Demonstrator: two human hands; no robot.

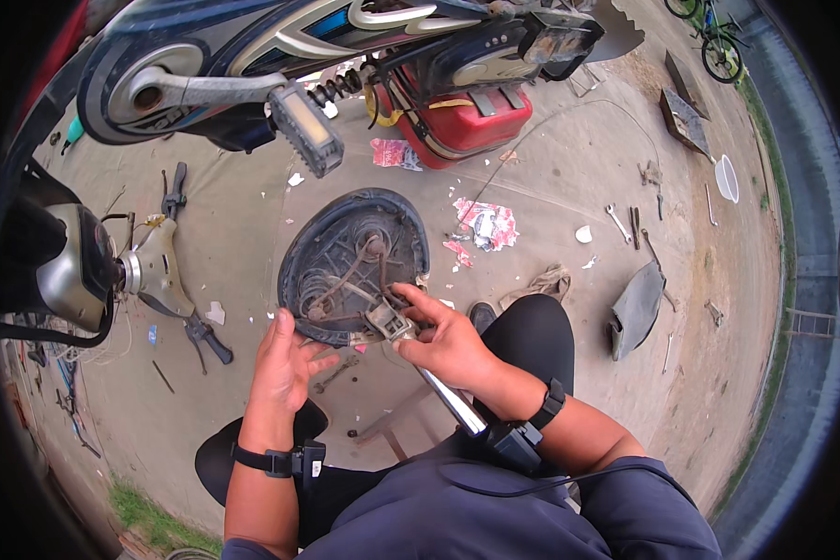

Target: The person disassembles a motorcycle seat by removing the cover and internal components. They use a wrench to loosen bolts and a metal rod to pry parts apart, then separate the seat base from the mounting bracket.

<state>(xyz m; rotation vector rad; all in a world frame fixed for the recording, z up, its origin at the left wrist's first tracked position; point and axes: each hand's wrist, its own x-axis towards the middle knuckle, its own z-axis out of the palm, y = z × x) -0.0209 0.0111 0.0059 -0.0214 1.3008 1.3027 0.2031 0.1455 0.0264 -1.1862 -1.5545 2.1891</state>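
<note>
An upturned bicycle-type saddle (353, 266) shows its black underside, with rusty coil springs and rods. A metal seat clamp (390, 320) sits at its near end, joined to a chrome seat post (451, 399) that slopes down towards my lap. My right hand (444, 339) grips the clamp and the top of the post between thumb and fingers. At the saddle's near left rim is my left hand (285, 360), its fingers apart; whether a fingertip touches the rim I cannot tell. Above hangs a crank arm (210, 91) with a pedal (304, 129), on a dark electric bike (252, 42).
Handlebars (164, 269) stand at the left. A red box (462, 126) lies behind the saddle, with torn red-and-white paper (488, 224) nearby. At the right are an open-end wrench (617, 222), a grey curved panel (637, 311), a white basin (726, 178) and a metal tray (684, 122).
</note>
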